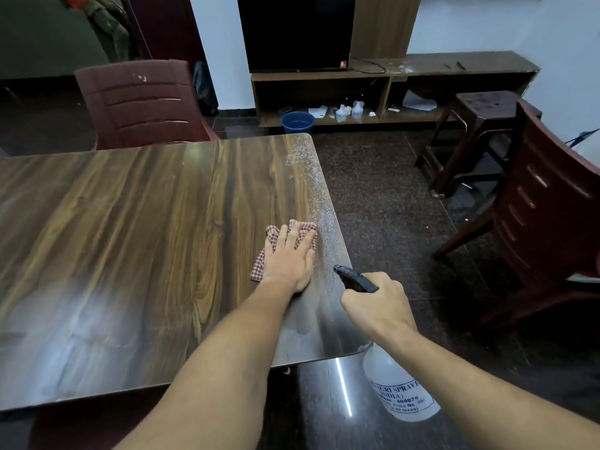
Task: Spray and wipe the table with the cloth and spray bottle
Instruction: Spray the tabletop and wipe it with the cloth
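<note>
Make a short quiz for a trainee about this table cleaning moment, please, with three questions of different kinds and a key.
1. True or false: the left hand lies flat on the checked cloth on the table.
2. What does the right hand grip? A) the spray bottle B) a sponge C) a cup
3. Fill in: the spray droplets lie along the table edge on the person's ____ side.

Key: 1 true; 2 A; 3 right.
</note>
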